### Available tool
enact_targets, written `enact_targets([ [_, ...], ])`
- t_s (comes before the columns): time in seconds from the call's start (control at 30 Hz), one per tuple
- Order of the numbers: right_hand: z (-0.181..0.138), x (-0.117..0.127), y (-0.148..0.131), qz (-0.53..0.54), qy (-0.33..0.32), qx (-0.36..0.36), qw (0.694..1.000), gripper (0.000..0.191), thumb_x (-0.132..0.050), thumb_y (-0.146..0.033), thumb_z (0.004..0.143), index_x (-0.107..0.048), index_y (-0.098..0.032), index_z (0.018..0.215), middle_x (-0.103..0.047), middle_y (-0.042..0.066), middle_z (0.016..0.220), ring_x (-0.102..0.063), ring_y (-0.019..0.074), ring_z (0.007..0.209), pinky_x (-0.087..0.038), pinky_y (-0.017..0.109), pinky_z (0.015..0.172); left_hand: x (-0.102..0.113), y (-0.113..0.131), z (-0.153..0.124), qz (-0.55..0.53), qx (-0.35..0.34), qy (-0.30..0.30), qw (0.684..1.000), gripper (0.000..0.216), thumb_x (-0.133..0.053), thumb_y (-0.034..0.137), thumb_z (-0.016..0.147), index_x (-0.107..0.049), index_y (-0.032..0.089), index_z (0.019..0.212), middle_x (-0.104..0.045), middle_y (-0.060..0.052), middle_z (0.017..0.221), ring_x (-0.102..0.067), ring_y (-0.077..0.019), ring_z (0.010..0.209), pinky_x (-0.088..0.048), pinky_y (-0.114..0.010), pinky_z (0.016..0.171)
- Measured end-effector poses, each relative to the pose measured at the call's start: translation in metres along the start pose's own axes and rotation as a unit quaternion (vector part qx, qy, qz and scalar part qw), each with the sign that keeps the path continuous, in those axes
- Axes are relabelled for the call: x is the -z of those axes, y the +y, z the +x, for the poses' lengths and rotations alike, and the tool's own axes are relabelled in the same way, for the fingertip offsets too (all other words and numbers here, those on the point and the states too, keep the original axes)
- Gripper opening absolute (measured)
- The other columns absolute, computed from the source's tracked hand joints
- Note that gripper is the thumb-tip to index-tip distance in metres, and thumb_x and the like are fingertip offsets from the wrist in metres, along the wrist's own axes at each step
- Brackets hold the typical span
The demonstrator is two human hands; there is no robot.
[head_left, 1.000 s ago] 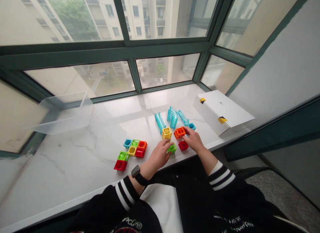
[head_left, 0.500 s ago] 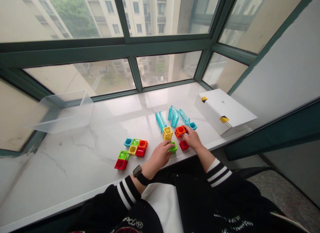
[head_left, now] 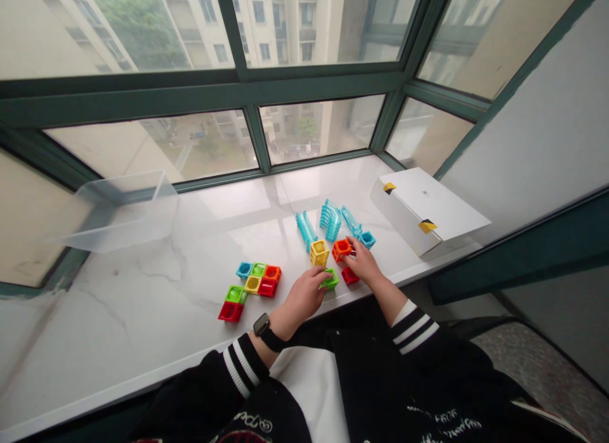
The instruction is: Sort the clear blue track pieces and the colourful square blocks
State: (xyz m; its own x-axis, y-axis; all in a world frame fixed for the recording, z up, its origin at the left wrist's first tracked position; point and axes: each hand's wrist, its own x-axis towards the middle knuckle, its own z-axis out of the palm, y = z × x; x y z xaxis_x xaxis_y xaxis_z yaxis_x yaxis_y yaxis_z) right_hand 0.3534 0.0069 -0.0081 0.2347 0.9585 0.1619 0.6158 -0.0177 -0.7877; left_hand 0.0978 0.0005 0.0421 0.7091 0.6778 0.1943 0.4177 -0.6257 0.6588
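Note:
My left hand (head_left: 307, 295) is closed on a green block (head_left: 330, 280) near the front edge of the ledge. Fingers of my right hand (head_left: 361, 260) grip an orange block (head_left: 341, 249) from its right side. Between and just beyond my hands stands a yellow block (head_left: 319, 254), touching the lower end of a straight blue track piece (head_left: 305, 229). A red block (head_left: 349, 277) lies below my right hand. Behind are a curved blue track piece (head_left: 330, 219), another slim blue piece (head_left: 351, 221) and a blue block (head_left: 366, 239).
To the left lies a cluster of joined coloured blocks (head_left: 254, 284). A clear plastic bin (head_left: 128, 221) stands at the far left of the white ledge (head_left: 157, 310). At the right is a white box (head_left: 428, 205) with yellow-and-black tabs. Windows border the back.
My right hand has shifted slightly left and down with its fingers on the orange block. My left hand stays on the green block.

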Motion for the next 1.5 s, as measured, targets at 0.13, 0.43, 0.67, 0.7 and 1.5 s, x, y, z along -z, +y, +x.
enact_targets([
  [0.13,-0.001,-0.001,-0.003,-0.014,-0.023,-0.029,0.999,0.089,-0.080,-0.030,0.077,-0.042,-0.023,0.157,-0.059,0.017,0.148,-0.068,0.0296,0.123,-0.058,0.049,0.106,0.000,0.000,0.001,-0.002,-0.002,0.000,1.000,0.040,-0.061,0.006,0.088,-0.071,0.023,0.123,-0.068,-0.011,0.133,-0.069,-0.0288,0.121,-0.059,-0.046,0.106],
  [0.43,0.007,-0.008,-0.006,-0.101,-0.019,-0.008,0.995,0.085,-0.079,-0.031,0.079,-0.043,-0.023,0.156,-0.056,0.016,0.153,-0.056,0.0327,0.141,-0.045,0.051,0.119,0.000,0.000,0.000,0.001,-0.007,0.003,1.000,0.040,-0.062,0.006,0.089,-0.071,0.023,0.124,-0.068,-0.010,0.133,-0.069,-0.0273,0.120,-0.060,-0.046,0.106],
  [0.67,0.008,-0.009,-0.004,-0.106,-0.023,0.006,0.994,0.076,-0.076,-0.028,0.080,-0.048,-0.022,0.150,-0.060,0.015,0.147,-0.060,0.0310,0.135,-0.048,0.049,0.116,0.002,-0.001,0.000,-0.007,-0.010,-0.001,1.000,0.040,-0.063,0.007,0.090,-0.071,0.023,0.126,-0.068,-0.011,0.130,-0.070,-0.0275,0.119,-0.060,-0.046,0.105],
  [0.7,0.008,-0.009,-0.004,-0.107,-0.022,0.008,0.994,0.075,-0.076,-0.027,0.080,-0.048,-0.022,0.150,-0.061,0.014,0.147,-0.060,0.0307,0.135,-0.049,0.048,0.115,0.002,-0.001,0.000,-0.008,-0.010,-0.002,1.000,0.040,-0.064,0.007,0.090,-0.071,0.023,0.125,-0.068,-0.011,0.130,-0.070,-0.0277,0.119,-0.060,-0.046,0.105],
  [1.5,0.006,-0.010,-0.010,-0.116,-0.019,-0.027,0.993,0.085,-0.076,-0.029,0.080,-0.038,-0.019,0.156,-0.056,0.019,0.153,-0.058,0.0331,0.139,-0.048,0.050,0.117,0.002,-0.009,-0.004,-0.024,-0.031,-0.003,0.999,0.041,-0.069,0.017,0.093,-0.069,0.026,0.132,-0.064,-0.012,0.139,-0.066,-0.0281,0.127,-0.056,-0.048,0.111],
])
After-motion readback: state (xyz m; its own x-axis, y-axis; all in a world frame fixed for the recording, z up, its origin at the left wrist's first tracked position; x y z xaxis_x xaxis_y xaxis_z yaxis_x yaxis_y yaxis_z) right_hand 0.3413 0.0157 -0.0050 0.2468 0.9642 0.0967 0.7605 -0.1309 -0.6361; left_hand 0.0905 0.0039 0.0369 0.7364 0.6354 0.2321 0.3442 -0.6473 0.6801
